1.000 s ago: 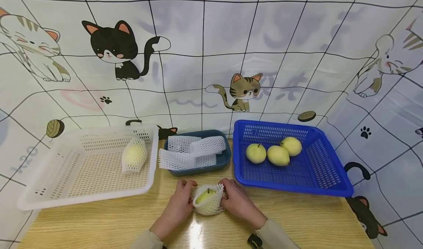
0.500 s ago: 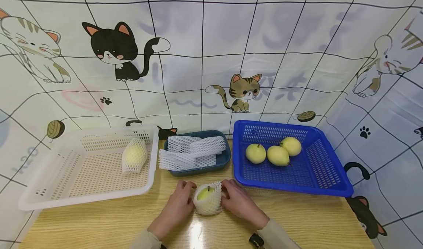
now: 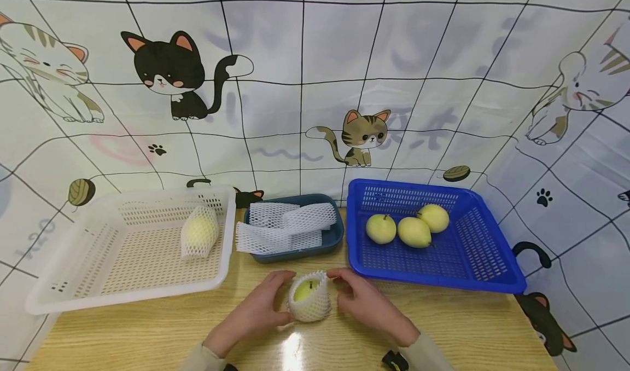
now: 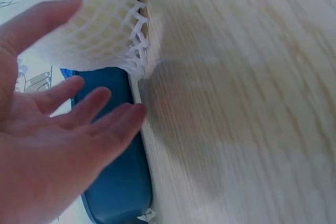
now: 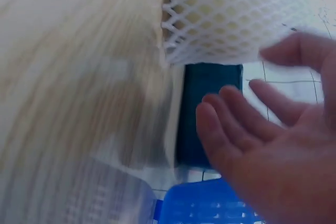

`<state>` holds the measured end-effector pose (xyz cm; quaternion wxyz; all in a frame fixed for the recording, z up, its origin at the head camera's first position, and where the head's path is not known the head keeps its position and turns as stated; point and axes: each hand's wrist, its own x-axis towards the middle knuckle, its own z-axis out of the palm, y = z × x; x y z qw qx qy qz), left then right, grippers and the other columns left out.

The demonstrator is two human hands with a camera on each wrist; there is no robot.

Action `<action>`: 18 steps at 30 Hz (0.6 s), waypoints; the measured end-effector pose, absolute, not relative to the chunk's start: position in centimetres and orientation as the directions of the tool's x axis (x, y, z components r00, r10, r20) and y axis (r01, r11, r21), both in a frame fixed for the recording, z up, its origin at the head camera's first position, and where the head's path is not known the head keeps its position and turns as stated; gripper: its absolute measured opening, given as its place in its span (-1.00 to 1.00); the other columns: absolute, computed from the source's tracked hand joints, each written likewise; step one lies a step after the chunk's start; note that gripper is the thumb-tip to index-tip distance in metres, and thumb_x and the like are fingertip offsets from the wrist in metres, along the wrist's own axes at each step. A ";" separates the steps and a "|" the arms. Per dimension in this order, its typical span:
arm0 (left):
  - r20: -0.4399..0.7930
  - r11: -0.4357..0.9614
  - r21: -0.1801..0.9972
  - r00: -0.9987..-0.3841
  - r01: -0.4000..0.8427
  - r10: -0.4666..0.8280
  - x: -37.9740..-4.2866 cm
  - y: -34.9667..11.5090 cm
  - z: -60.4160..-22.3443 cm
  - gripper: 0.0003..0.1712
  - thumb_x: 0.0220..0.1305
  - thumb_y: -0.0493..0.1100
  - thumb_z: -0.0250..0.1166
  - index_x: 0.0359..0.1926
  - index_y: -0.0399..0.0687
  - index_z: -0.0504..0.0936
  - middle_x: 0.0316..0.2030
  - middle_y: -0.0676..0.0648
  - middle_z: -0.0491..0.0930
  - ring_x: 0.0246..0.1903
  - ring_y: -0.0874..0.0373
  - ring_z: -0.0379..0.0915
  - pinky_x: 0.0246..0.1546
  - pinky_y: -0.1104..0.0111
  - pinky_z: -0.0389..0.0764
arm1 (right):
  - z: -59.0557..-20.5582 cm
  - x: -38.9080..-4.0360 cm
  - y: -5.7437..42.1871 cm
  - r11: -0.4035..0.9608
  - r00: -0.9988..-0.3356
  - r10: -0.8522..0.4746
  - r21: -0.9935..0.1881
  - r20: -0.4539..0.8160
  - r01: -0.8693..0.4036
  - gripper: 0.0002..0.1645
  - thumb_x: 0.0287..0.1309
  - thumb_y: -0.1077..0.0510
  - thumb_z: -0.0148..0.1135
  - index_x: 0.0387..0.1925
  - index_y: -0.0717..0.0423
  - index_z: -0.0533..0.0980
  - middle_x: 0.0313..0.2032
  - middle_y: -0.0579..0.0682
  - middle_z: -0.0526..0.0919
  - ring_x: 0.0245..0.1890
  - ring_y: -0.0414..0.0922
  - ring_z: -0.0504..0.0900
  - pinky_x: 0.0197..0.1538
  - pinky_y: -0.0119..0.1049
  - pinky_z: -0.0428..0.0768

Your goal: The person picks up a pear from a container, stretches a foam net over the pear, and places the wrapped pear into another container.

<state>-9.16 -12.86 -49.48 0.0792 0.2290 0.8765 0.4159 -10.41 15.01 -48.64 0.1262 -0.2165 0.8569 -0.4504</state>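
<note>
A netted pear (image 3: pixel 310 301) stands on the table (image 3: pixel 147 332), lower centre of the frame — left hand (image 3: pixel 261 306) and right hand (image 3: pixel 366 301) flank it, grips released. Behind it, a teal tray (image 3: pixel 295 256) of foam nets (image 3: pixel 266 241); at right, a blue basket (image 3: pixel 433 282).

1. I'd call this a small fruit-wrapping station on a wood-grain worktop (image 3: pixel 472 327).
2. Cat-printed sheeting (image 3: pixel 275 42) rises behind the back edge and along both sides, screening the room; whether it's a home or a studio, I can't tell.
3. Along that back edge: a white basket (image 3: pixel 143 256) at the left corner, a teal tray (image 3: pixel 336 233) of foam net sleeves (image 3: pixel 280 239), a blue basket (image 3: pixel 462 256) of bare pears (image 3: pixel 414 232) towards the right.
</note>
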 end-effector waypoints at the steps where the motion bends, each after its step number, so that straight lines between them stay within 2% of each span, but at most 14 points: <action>1: 0.055 0.536 0.775 -0.879 0.336 0.473 -9.2 -12.9 -49.5 -0.04 -0.04 -0.18 0.63 0.37 -0.31 0.40 0.30 -0.26 0.45 0.31 -0.22 0.39 0.31 -0.14 0.40 | -48.5 -10.4 15.1 0.474 -0.862 -0.507 -0.840 -0.014 -0.265 -0.38 0.23 0.32 0.20 0.35 0.17 0.45 0.24 0.11 0.56 0.23 0.14 0.55 0.22 0.06 0.56; 5: 0.066 0.481 0.811 -0.869 0.334 0.491 -9.4 -12.6 -49.5 0.05 -0.02 -0.04 0.67 0.42 -0.30 0.36 0.35 -0.25 0.44 0.31 -0.21 0.39 0.31 -0.09 0.43 | -48.6 -10.4 15.1 0.416 -0.816 -0.578 -0.863 -0.008 -0.287 -0.22 0.24 0.14 0.42 0.42 0.27 0.35 0.31 0.15 0.50 0.28 0.18 0.50 0.26 0.07 0.55; 8: 0.068 0.435 0.841 -0.861 0.321 0.503 -9.5 -12.4 -49.5 0.06 0.02 -0.04 0.67 0.45 -0.30 0.33 0.36 -0.26 0.43 0.28 -0.20 0.42 0.28 -0.03 0.47 | -49.0 -10.5 14.9 0.425 -0.804 -0.595 -0.855 -0.016 -0.298 -0.13 0.21 0.00 0.49 0.42 0.28 0.35 0.28 0.11 0.53 0.26 0.11 0.53 0.25 0.00 0.57; 14: 0.047 0.419 0.856 -0.852 0.303 0.521 -9.6 -12.0 -49.7 0.03 0.08 -0.03 0.64 0.47 -0.26 0.33 0.35 -0.19 0.46 0.26 -0.08 0.45 0.29 0.10 0.48 | -49.5 -10.6 14.4 0.449 -0.800 -0.600 -0.825 0.008 -0.344 -0.15 0.18 -0.09 0.54 0.36 0.22 0.42 0.19 0.01 0.61 0.15 -0.04 0.60 0.19 -0.09 0.62; 18: 0.018 0.438 0.852 -0.851 0.288 0.525 -9.6 -11.9 -49.8 0.00 0.11 -0.03 0.62 0.47 -0.21 0.33 0.34 -0.14 0.47 0.25 -0.03 0.46 0.26 0.15 0.50 | -49.7 -10.6 14.2 0.514 -0.808 -0.589 -0.776 -0.009 -0.366 -0.17 0.14 -0.15 0.54 0.31 0.16 0.46 0.14 -0.04 0.64 0.11 -0.10 0.61 0.16 -0.13 0.62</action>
